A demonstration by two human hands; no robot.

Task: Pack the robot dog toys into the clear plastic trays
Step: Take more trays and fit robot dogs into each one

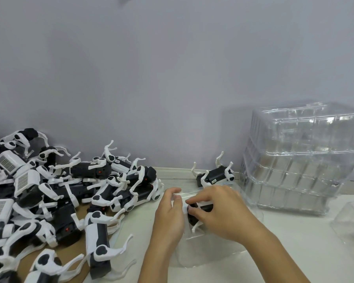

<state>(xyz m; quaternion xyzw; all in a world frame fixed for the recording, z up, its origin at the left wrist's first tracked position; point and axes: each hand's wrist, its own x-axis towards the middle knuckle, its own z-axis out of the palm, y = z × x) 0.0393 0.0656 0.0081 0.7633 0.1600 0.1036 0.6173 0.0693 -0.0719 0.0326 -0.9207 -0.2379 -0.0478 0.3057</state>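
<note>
Both hands on one robot dog over a clear tray at the table's near middle.

Nearest me, my left hand [169, 213] and right hand [217, 209] each have their grip curled around the same black-and-white robot dog [195, 213], which sits in the clear tray [202, 254] on the white table [284, 252]. Open table lies to my right, up to a tray [352, 223] cut by the right edge. Left, the dog pile [49, 201] crowds right up to the tray's left rim. Farther back, one dog [215, 174] lies legs-up by the wall [151, 68], just beside the tray stack [300, 158].
</note>
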